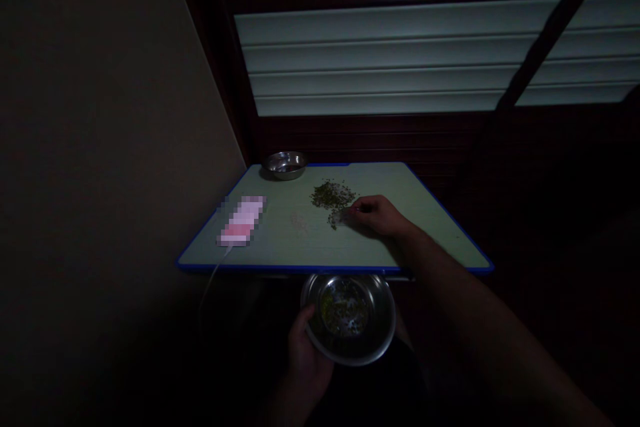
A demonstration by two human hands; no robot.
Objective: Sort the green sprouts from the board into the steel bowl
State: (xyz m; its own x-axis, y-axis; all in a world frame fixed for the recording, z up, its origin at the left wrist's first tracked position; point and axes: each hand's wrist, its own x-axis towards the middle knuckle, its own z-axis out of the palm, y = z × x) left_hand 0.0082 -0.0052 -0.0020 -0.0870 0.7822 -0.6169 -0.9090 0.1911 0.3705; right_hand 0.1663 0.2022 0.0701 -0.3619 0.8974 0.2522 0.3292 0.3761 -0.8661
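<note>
Clock directions as seen on the bench (435, 227), far edge at twelve. Just off centre towards twelve: a loose heap of small dark green-brown grains (330, 195), with stragglers trailing towards six. Right hand (380, 215) at four o'clock of the heap, palm down, fingers curled, tips near the stragglers; too blurred to tell whether drawn tight on any grain. Left hand (306, 353) wrapped around a round, shiny steel bowl (384, 320) at its eight o'clock, thumb over the rim; bowl beyond the bench's near edge, at six, green-brown grains across its floor.

For good work at the heap's fringe, probably best to use light fingertips, thin the grains to a single layer and keep the bowl steady, close under the edge. In such dim light, likely worth going slowly.

Surface: flat, pale green, edged in blue. At nine o'clock, a faint pale scatter (300, 221); farther out, a glowing pixelated rectangle (243, 220), probably a phone, with a thin white cable (210, 283). At ten to eleven, a small shallow steel bowl (286, 175). Room: dark, with a plain wall (110, 147) towards nine and pale slatted panels (390, 60) in dark reddish framing (370, 133) towards twelve.
</note>
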